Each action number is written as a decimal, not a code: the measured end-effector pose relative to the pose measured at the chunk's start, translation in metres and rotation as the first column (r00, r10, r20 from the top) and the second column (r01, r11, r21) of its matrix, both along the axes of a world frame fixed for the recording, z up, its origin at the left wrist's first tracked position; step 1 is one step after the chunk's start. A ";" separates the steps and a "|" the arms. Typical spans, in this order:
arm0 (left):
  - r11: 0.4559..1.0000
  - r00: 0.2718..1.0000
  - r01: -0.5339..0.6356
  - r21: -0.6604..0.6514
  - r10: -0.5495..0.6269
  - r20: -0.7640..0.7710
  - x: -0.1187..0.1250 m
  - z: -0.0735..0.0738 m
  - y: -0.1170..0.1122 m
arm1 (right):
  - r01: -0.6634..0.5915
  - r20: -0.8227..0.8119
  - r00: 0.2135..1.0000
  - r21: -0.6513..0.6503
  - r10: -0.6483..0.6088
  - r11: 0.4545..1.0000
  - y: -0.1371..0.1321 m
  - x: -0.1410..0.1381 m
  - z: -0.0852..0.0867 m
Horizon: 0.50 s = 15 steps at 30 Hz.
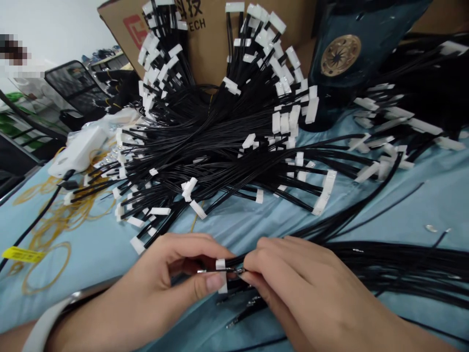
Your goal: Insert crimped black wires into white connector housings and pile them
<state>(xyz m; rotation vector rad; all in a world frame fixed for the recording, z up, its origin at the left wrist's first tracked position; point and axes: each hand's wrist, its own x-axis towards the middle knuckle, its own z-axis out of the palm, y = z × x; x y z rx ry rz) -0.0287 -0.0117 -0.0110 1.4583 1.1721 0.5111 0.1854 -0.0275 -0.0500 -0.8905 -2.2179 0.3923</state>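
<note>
White connector housing (220, 264): pinched narrow by left hand (150, 288), between thumb (210, 284) and forefinger (198, 247).
Black wire (234, 260): held narrow by right hand (311, 288), fingertips (252, 261) at metal terminal (239, 270).

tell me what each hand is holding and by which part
Left hand pinches a white connector by its sides; right hand pinches the black wire right beside it.

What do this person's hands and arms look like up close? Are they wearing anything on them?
Both the left hand and the right hand are bare, with no gloves or finger covers. The left thumbnail looks trimmed short. A white band circles the left wrist. No sleeve shows on either arm.
</note>
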 end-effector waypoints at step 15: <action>0.998 0.997 -0.008 0.056 0.012 -0.082 0.013 0.008 0.005 | -0.055 -0.025 0.998 -0.054 0.053 0.997 0.000 -0.001 0.000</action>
